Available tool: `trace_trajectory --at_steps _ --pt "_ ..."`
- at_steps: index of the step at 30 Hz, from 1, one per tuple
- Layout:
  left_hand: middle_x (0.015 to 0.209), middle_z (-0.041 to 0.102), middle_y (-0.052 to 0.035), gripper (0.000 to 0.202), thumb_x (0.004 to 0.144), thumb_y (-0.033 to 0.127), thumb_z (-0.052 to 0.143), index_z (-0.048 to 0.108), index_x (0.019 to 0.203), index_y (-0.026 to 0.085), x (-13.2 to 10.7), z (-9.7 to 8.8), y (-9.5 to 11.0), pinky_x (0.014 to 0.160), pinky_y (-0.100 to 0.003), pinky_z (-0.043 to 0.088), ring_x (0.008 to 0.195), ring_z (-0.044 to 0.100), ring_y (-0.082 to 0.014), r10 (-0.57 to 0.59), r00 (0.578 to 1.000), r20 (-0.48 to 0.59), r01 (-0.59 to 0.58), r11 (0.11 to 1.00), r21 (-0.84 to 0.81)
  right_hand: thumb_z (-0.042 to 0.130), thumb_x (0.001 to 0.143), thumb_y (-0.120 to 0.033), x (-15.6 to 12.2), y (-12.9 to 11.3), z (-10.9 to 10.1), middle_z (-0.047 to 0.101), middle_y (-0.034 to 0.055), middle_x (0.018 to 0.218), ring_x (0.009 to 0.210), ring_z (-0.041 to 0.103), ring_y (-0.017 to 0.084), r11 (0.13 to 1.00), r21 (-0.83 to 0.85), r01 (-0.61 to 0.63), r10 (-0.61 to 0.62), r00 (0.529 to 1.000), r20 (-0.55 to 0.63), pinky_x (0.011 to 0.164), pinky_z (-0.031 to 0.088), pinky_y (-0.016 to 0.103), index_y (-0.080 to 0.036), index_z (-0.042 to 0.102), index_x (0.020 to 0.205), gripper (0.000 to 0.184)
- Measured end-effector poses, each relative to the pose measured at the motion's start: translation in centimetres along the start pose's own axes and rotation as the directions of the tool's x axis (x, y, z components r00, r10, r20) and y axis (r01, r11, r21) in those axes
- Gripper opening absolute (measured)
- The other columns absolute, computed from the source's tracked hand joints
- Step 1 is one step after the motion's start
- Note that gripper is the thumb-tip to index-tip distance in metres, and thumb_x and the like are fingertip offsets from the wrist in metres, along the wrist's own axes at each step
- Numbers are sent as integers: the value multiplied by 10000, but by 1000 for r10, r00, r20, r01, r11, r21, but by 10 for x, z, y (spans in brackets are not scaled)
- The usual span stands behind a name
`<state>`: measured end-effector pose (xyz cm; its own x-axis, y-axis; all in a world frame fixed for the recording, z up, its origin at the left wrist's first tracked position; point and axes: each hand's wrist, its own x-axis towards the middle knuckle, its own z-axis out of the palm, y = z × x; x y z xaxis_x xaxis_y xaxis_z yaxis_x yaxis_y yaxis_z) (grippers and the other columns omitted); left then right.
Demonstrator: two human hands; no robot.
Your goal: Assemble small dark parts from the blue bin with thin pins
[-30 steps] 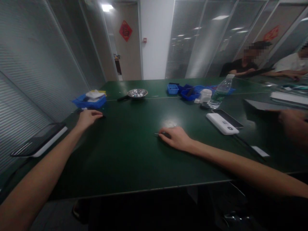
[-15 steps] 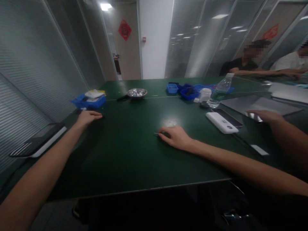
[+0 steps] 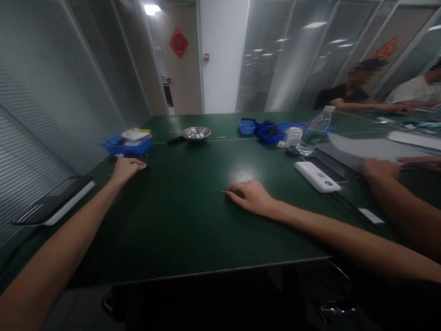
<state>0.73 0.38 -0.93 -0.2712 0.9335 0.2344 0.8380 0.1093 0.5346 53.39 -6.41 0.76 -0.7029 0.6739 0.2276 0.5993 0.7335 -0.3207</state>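
Observation:
My left hand (image 3: 128, 169) is at the left side of the green table, its fingers pinched together close to the front of a blue basket (image 3: 129, 145). Something small and dark shows at those fingertips, too small to name. Near the middle of the table my right hand (image 3: 253, 196) rests with curled fingers. A thin, pale, needle-like piece (image 3: 223, 191) sticks out to the left from between its thumb and fingers. Just behind that hand lies a small clear, crumpled-looking thing (image 3: 243, 177) on the tabletop.
A metal bowl (image 3: 196, 134) and small blue baskets (image 3: 247, 127) stand at the back. To the right are a water bottle (image 3: 315, 131), a white power bank (image 3: 317, 176), a dark phone (image 3: 325, 168) and a co-worker's hand (image 3: 381, 169) at paper sheets. A black-and-white device (image 3: 55, 200) lies far left.
Both my hands have stayed almost still. The co-worker's hand at the right has shifted, with a second hand now showing, and a pale sheet now lies further left over the grey one.

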Motion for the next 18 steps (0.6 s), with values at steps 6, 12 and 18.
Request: trace_trajectory --at_steps 6,12,18 --pt "1101 755 -114 292 903 375 616 800 1019 180 -15 -5 18 839 -365 530 955 688 -282 153 987 52 -162 942 293 519 1051 -420 0 5 5 719 21 832 653 607 141 1000 -13 5 -6 1000 -12 646 405 267 -212 688 1182 299" --pt "1132 670 -243 381 950 252 438 786 956 96 -44 8 60 829 -433 528 1084 603 -382 264 959 106 -264 688 676 515 1050 -410 0 4 4 719 26 819 640 607 142 1000 -29 4 -5 1000 -19 640 395 265 -205 694 1168 297" --pt "1115 659 -268 291 868 147 513 773 974 68 -55 12 71 870 -449 518 1087 595 -398 281 949 142 -287 588 756 509 1053 -419 1 2 2 723 32 836 667 619 153 999 -28 19 -19 1000 -14 651 400 271 -209 691 1182 306"
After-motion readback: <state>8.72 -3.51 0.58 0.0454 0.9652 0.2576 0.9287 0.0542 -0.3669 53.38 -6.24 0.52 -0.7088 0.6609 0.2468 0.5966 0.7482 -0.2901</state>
